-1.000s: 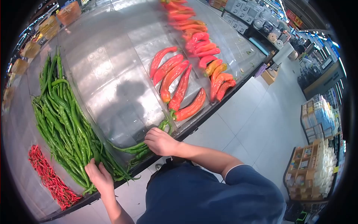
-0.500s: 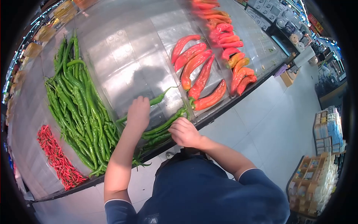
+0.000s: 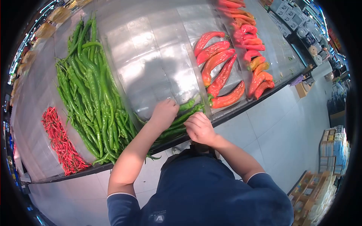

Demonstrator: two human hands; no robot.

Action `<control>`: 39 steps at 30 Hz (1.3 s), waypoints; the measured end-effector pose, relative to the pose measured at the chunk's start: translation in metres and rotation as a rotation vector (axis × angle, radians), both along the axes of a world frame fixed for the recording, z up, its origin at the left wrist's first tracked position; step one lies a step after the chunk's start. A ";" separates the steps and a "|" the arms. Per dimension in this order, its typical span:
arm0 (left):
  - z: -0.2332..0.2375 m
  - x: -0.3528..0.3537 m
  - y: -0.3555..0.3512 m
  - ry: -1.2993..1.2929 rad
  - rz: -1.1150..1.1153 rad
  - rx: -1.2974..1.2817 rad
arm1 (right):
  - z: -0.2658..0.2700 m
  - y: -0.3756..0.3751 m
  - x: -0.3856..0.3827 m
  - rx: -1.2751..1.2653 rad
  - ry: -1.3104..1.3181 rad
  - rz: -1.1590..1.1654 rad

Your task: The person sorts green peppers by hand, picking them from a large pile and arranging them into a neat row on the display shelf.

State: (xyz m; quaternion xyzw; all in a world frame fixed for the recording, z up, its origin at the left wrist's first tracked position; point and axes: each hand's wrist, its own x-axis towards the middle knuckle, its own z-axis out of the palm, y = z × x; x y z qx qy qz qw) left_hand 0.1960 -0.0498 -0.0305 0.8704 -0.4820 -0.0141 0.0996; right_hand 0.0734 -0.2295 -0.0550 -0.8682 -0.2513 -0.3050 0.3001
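My left hand (image 3: 164, 113) is closed over the middle section near the table's front edge, shut on a long green chili pepper (image 3: 187, 105) whose blurred end sticks out to the right. Just right of it, my right hand (image 3: 200, 128) has curled fingers beside a small row of green chili peppers (image 3: 191, 113); what they grip, if anything, is hidden. The row lies along the front edge, partly covered by both hands. Large red peppers (image 3: 227, 95) lie in the section right of my hands. A big heap of long green chili peppers (image 3: 88, 94) fills the section to the left.
Small red chilies (image 3: 62, 141) form a strip at the far left. More red and orange peppers (image 3: 261, 77) line the right side. The metal display table (image 3: 132, 34) has clear dividers and a dark front edge. Tiled floor (image 3: 264, 124) and shelving (image 3: 315, 188) are at the right.
My left hand has moved right and toward the front edge with the green chili pepper, bringing it down by the row. My right hand stays beside the row. The camera view has shifted slightly.
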 end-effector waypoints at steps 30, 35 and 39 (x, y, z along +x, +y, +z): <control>0.077 -0.075 0.142 -0.241 0.932 -0.717 | 0.026 0.035 0.026 0.018 0.009 0.135; 0.097 -0.143 0.120 -0.101 0.755 -0.903 | 0.055 0.043 0.019 0.157 0.027 0.061; 0.105 -0.153 0.109 -0.078 0.463 -0.756 | 0.071 0.056 0.025 0.345 -0.051 0.116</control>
